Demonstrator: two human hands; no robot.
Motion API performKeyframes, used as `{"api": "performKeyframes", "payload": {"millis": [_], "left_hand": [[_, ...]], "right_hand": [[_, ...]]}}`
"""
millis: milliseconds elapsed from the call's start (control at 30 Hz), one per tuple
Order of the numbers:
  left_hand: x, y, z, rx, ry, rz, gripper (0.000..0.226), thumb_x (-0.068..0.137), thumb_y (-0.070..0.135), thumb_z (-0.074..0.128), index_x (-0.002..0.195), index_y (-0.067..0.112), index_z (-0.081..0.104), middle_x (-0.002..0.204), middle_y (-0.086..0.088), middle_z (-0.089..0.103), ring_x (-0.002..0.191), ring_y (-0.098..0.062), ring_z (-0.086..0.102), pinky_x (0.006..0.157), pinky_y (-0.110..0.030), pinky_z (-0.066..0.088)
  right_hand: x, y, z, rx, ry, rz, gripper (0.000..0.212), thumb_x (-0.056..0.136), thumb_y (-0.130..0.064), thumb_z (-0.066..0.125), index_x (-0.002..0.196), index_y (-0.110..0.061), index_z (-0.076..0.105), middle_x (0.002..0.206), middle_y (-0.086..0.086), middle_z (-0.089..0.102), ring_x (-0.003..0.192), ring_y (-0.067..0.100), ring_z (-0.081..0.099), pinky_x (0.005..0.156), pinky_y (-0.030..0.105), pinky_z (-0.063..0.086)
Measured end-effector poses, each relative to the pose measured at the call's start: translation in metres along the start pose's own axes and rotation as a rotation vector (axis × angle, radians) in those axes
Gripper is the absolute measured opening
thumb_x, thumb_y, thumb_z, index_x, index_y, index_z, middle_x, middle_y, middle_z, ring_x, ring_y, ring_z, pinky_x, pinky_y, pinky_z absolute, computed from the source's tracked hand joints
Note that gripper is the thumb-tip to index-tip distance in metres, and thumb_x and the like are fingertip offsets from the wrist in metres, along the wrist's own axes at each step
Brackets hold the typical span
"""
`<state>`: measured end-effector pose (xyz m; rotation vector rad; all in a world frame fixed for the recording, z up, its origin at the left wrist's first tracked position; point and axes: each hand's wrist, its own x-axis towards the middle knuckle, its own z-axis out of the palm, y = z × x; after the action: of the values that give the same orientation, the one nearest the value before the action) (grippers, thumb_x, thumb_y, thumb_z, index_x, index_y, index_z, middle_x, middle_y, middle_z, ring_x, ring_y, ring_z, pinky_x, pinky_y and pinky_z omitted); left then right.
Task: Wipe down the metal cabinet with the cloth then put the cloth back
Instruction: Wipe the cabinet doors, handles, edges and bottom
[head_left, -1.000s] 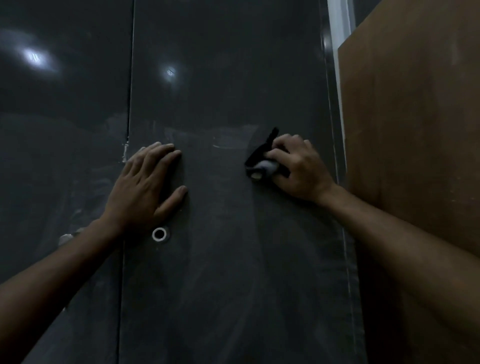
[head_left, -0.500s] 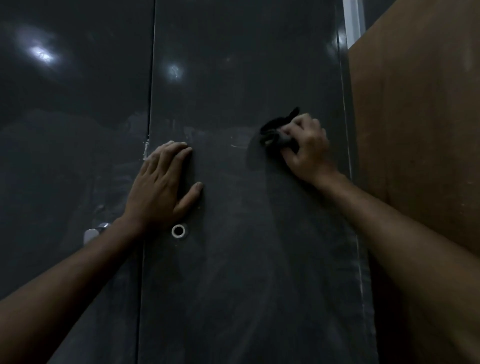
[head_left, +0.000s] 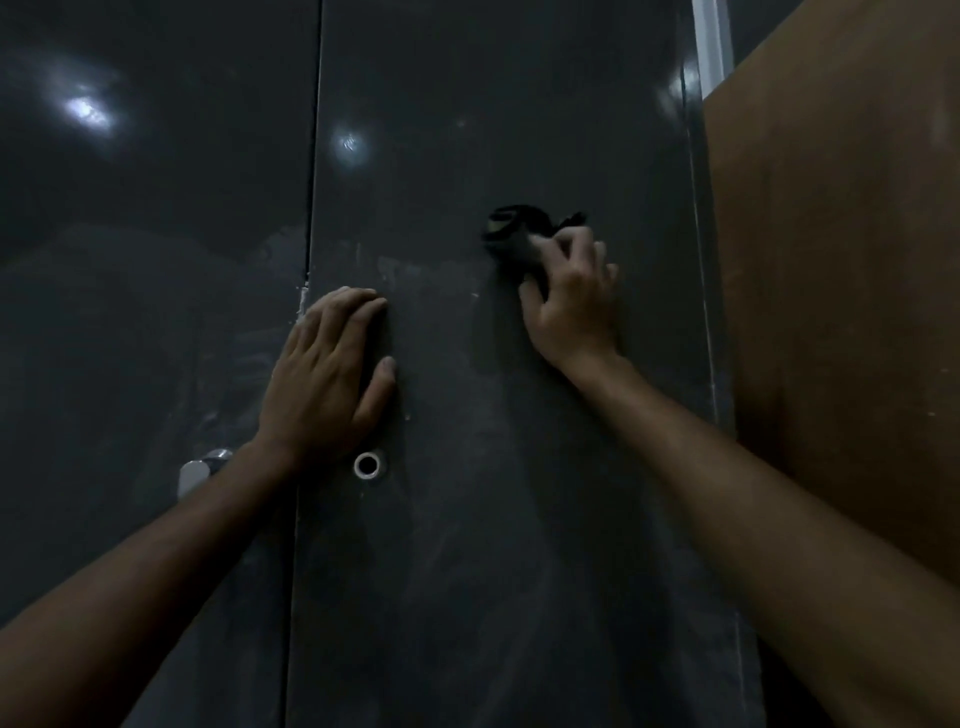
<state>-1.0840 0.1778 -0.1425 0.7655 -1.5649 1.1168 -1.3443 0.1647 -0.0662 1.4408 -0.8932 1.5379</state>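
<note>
**Cloth pressed to the cabinet door**

On the right door of the dark cabinet (head_left: 467, 130), the right hand (head_left: 571, 306) grips a bunched black cloth (head_left: 511, 234) against the metal. The left hand (head_left: 327, 374) lies flat, fingers straight, beside the door seam, just above a round lock (head_left: 367, 465). A brown board (head_left: 841, 286) stands right of the cabinet.

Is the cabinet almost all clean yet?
Not yet. Some wiping looks done: smeary streaks show on the dark cabinet door below the hands. In hand: the right hand grips the bunched cloth against the door, while the left hand rests flat. Left: the untouched-looking upper area, then putting the cloth back.
</note>
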Motion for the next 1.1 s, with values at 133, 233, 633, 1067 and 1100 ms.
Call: {"api": "performKeyframes", "payload": {"millis": [133,233,633,1067,1100], "left_hand": [[-0.001,-0.001,-0.001,-0.043,0.016,0.000,0.054,0.095,0.030,0.045,0.141,0.002,0.048,0.146,-0.014,0.046,0.139,-0.032,0.039,0.119,-0.043,0.031],[-0.001,0.001,-0.001,-0.047,0.019,0.003,0.053,0.093,0.027,0.046,0.139,0.000,0.049,0.144,-0.015,0.047,0.138,-0.032,0.039,0.119,-0.042,0.030],[-0.001,0.002,-0.003,-0.059,0.017,-0.002,0.051,0.092,0.023,0.044,0.136,0.000,0.052,0.143,-0.015,0.047,0.137,-0.032,0.040,0.116,-0.042,0.032],[-0.001,0.000,-0.004,-0.023,-0.023,0.006,0.055,0.091,0.030,0.048,0.138,0.001,0.051,0.143,-0.016,0.047,0.136,-0.035,0.041,0.116,-0.043,0.032],[-0.001,0.000,-0.004,-0.024,-0.024,0.005,0.055,0.090,0.030,0.049,0.138,0.002,0.050,0.143,-0.016,0.047,0.136,-0.035,0.041,0.116,-0.043,0.032]], "right_hand": [[-0.039,-0.002,-0.005,0.081,-0.233,-0.529,0.037,0.081,-0.037,0.059,0.111,-0.017,0.068,0.111,0.009,0.058,0.094,0.029,0.054,0.076,0.037,0.040],[-0.017,0.028,-0.016,0.074,-0.201,-0.498,0.029,0.085,-0.038,0.059,0.101,-0.016,0.069,0.105,0.010,0.059,0.091,0.031,0.057,0.075,0.042,0.048],[-0.017,0.004,-0.010,0.033,-0.244,-0.625,0.033,0.085,-0.042,0.060,0.105,-0.017,0.070,0.107,0.010,0.059,0.089,0.029,0.056,0.073,0.039,0.045],[-0.041,0.070,-0.039,0.020,-0.171,-0.351,0.025,0.089,-0.036,0.058,0.096,-0.014,0.066,0.104,0.012,0.057,0.088,0.031,0.055,0.073,0.041,0.047],[-0.032,0.082,-0.042,0.022,-0.094,-0.149,0.025,0.089,-0.036,0.055,0.099,-0.014,0.064,0.106,0.012,0.054,0.092,0.031,0.054,0.076,0.042,0.048]]}}
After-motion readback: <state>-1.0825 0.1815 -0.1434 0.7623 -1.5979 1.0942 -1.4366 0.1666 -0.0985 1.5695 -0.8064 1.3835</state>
